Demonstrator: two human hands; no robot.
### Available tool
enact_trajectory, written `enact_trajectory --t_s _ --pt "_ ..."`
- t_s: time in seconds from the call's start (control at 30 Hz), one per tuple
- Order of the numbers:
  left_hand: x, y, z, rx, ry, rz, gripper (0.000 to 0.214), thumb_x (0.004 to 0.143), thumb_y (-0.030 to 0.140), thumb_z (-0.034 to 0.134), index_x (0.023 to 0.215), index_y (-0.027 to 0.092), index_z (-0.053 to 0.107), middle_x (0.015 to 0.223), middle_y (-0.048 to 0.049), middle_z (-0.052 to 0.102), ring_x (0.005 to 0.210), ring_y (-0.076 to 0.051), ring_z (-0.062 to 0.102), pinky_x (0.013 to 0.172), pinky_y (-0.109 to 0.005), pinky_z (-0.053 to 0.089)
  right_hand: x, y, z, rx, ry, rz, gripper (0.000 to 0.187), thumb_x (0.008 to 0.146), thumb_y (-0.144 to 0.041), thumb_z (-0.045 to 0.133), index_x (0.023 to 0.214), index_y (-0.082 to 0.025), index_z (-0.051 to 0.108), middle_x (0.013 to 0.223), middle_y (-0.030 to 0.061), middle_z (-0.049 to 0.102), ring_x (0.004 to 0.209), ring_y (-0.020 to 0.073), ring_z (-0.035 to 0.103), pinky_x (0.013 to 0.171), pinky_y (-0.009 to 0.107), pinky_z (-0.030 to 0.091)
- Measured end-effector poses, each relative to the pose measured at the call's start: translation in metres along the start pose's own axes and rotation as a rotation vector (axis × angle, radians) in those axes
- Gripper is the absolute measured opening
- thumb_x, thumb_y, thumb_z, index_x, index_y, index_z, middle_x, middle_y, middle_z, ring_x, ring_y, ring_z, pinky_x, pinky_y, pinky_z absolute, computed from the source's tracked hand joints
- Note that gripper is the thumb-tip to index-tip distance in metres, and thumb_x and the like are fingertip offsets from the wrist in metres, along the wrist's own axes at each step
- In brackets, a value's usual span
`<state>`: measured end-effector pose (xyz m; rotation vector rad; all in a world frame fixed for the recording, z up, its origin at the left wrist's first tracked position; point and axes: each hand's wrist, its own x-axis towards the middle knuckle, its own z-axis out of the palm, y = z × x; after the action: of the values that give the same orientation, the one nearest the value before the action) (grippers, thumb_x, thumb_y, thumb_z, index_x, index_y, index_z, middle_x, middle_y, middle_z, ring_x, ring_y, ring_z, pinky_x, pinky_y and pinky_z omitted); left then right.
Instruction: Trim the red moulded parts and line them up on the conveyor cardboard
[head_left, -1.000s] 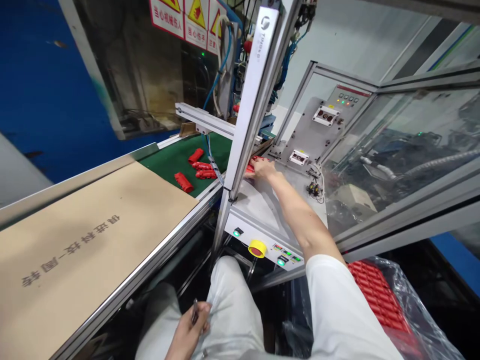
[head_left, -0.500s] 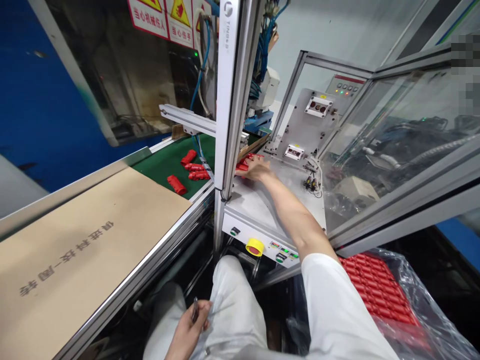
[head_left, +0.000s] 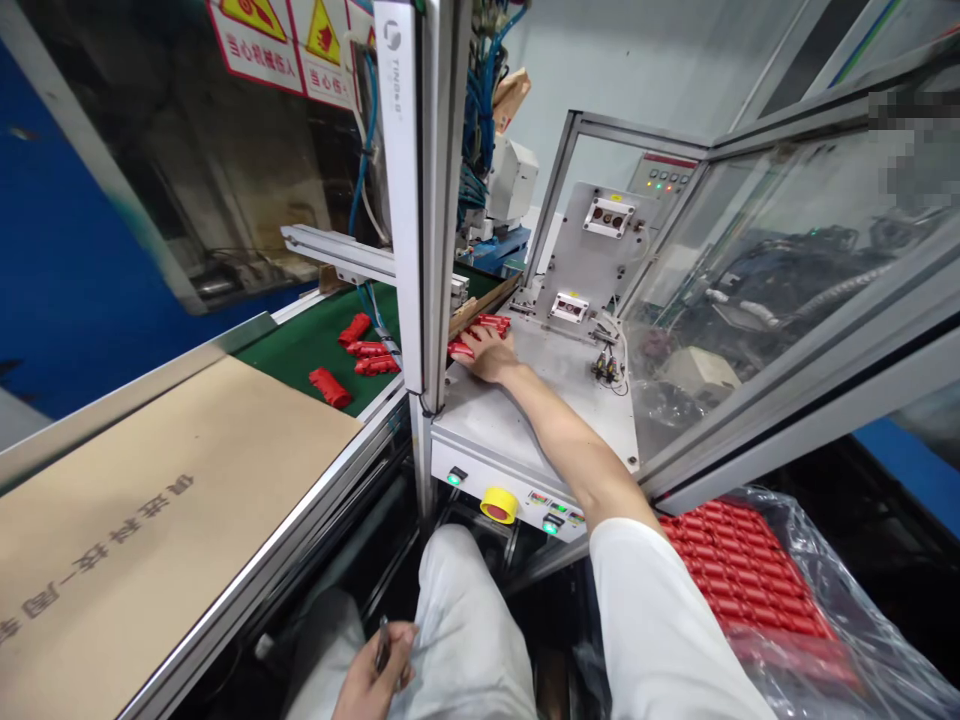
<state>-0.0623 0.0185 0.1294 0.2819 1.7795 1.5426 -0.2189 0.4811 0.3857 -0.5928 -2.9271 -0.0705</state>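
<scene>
My right hand (head_left: 489, 356) reaches over the grey machine top, its fingers curled over several red plastic parts (head_left: 493, 324) beside a low cardboard strip. The fingers partly hide these parts. Low over my lap, my left hand (head_left: 375, 672) is closed around a small dark slim tool (head_left: 383, 645); most of it sits inside the fingers, so its kind does not show. More red ribbed parts (head_left: 330, 387) lie loose on the green conveyor belt (head_left: 289, 340), left of the upright post.
The metal post (head_left: 409, 200) rises between belt and machine top. Cardboard (head_left: 225, 480) covers the belt's near end. A yellow-ringed red button (head_left: 499, 505) is on the front panel. Right of my arm, rows of red parts (head_left: 742, 560) lie in clear plastic. Two white-framed fixtures (head_left: 608, 217) stand behind.
The view has shifted, moving the scene leftward. My right hand stays at the red parts, and more of them now show beyond its fingers. My left hand still holds the dark tool.
</scene>
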Motion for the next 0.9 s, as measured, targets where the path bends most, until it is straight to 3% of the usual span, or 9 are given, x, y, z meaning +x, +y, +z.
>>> enact_trajectory --t_s 0.3,0.4,0.5,0.6,0.7,0.77,0.8,0.83,0.9 --pt "0.004 0.008 0.004 0.007 0.043 0.029 0.066 0.075 0.085 0.075 0.089 0.021 0.079 0.068 -0.003 0.066 0.064 -0.022 0.06 0.064 -0.034 0.051 -0.003 0.0 -0.003 0.025 0.011 -0.033 0.066 0.107 -0.066 0.053 0.16 -0.027 0.051 0.169 0.0117 0.045 0.157 0.0383 0.037 0.128 0.068 0.029" --pt "0.001 0.013 0.004 0.01 0.023 0.003 0.067 0.072 0.086 0.076 0.088 0.021 0.078 0.065 -0.0022 0.064 0.063 -0.022 0.059 0.065 -0.035 0.052 -0.011 -0.002 -0.009 0.033 0.003 -0.005 0.071 0.107 -0.069 0.047 0.166 -0.029 0.044 0.174 0.013 0.039 0.161 0.0397 0.031 0.128 0.072 0.026" --pt "-0.005 0.016 0.006 0.016 0.014 -0.001 0.066 0.075 0.085 0.075 0.091 0.02 0.077 0.064 -0.0009 0.061 0.064 -0.022 0.059 0.067 -0.036 0.053 -0.026 -0.007 -0.025 0.045 0.012 0.027 0.081 0.106 -0.073 0.043 0.173 -0.029 0.031 0.179 0.0147 0.031 0.165 0.0425 0.02 0.127 0.077 0.022" --pt "-0.007 0.02 0.012 0.04 -0.024 0.003 0.064 0.077 0.084 0.074 0.089 0.021 0.075 0.063 -0.0003 0.06 0.064 -0.022 0.059 0.067 -0.035 0.052 -0.058 -0.025 -0.053 0.073 0.061 0.062 0.077 0.107 -0.069 0.04 0.172 -0.027 0.035 0.179 0.0149 0.031 0.166 0.0455 0.016 0.125 0.08 0.02" --pt "-0.006 0.023 0.02 0.084 -0.094 0.004 0.063 0.077 0.083 0.075 0.086 0.021 0.074 0.066 -0.0016 0.064 0.065 -0.022 0.06 0.066 -0.034 0.051 -0.131 -0.054 -0.084 0.132 0.108 0.069 0.068 0.111 -0.062 0.032 0.169 -0.027 0.043 0.173 0.0131 0.043 0.164 0.0422 0.027 0.126 0.075 0.028" --pt "-0.004 0.024 0.025 0.121 -0.153 0.005 0.064 0.078 0.082 0.075 0.086 0.019 0.075 0.066 -0.0026 0.064 0.066 -0.022 0.061 0.067 -0.033 0.049 -0.207 -0.065 -0.1 0.223 0.094 -0.028 0.064 0.112 -0.065 0.031 0.168 -0.036 0.044 0.172 0.0014 0.046 0.161 0.0289 0.038 0.13 0.055 0.036" --pt "-0.003 0.024 0.026 0.14 -0.184 0.006 0.065 0.078 0.082 0.075 0.087 0.018 0.076 0.066 -0.0028 0.064 0.066 -0.022 0.06 0.067 -0.033 0.049 -0.251 -0.064 -0.105 0.409 0.044 -0.155 0.062 0.112 -0.064 0.036 0.166 -0.037 0.047 0.171 0.0005 0.049 0.159 0.0249 0.043 0.132 0.048 0.037" --pt "-0.002 0.023 0.027 0.16 -0.212 0.007 0.065 0.079 0.082 0.074 0.088 0.017 0.076 0.066 -0.0029 0.064 0.067 -0.022 0.06 0.068 -0.033 0.049 -0.296 -0.058 -0.107 0.62 -0.061 -0.259 0.057 0.111 -0.065 0.043 0.162 -0.041 0.053 0.163 -0.0013 0.058 0.152 0.021 0.052 0.13 0.041 0.04" --pt "-0.001 0.02 0.027 0.202 -0.257 0.001 0.065 0.081 0.081 0.073 0.09 0.017 0.076 0.069 -0.0028 0.065 0.069 -0.022 0.059 0.07 -0.033 0.048 -0.384 -0.031 -0.104 0.967 -0.487 -0.378 0.044 0.107 -0.061 0.059 0.147 -0.046 0.068 0.136 -0.0018 0.078 0.126 0.0178 0.073 0.112 0.03 0.055"
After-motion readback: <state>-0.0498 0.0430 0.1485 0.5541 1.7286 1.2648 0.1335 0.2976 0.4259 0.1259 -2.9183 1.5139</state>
